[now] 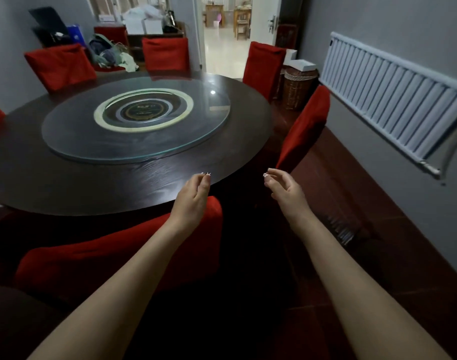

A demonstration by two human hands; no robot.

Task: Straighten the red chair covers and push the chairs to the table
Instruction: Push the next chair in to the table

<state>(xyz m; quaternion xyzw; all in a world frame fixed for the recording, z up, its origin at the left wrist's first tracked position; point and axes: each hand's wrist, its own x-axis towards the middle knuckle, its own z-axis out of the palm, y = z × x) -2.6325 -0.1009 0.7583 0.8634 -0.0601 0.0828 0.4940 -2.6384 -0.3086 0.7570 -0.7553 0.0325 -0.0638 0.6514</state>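
Near red chair cover (118,255): on the chair back at the near edge of the round table (144,183), creased. Right red chair cover (307,126): chair angled at the table's right edge. Three far red-covered chairs (166,57): beyond the table. Left hand (193,201): above the near cover's right corner, fingers loosely curled, empty. Right hand (287,193): between the two nearer chairs, loosely curled, empty. Glass turntable (136,152): centred on the table. Radiator (393,100): right wall.
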